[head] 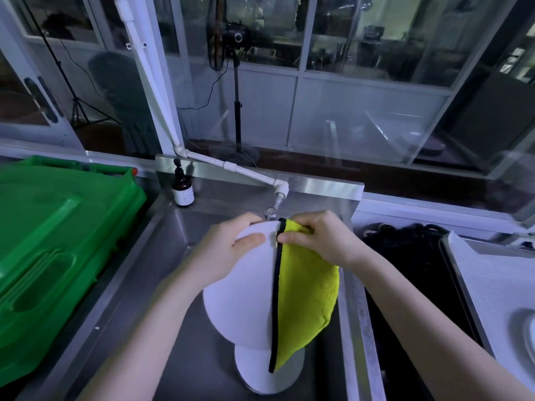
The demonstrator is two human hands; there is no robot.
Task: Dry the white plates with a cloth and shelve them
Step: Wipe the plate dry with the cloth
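My left grip (pixel 228 247) holds the plate (pixel 240 299) upright by its rim over the sink (pixel 173 285), toward its right edge. My right grip (pixel 318 238) pinches the cloth (pixel 307 299) onto it. Best wipe downward, both faces.

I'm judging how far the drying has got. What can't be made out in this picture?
Head view only.
Right side of the held plate: covered by the yellow cloth that the right hand pinches.
Top of the lower plate in the sink: hidden behind the held plate.
Label on the brown bottle: too small to read.
The dish at far right: cut off by the frame edge.
Any shelf: out of frame.
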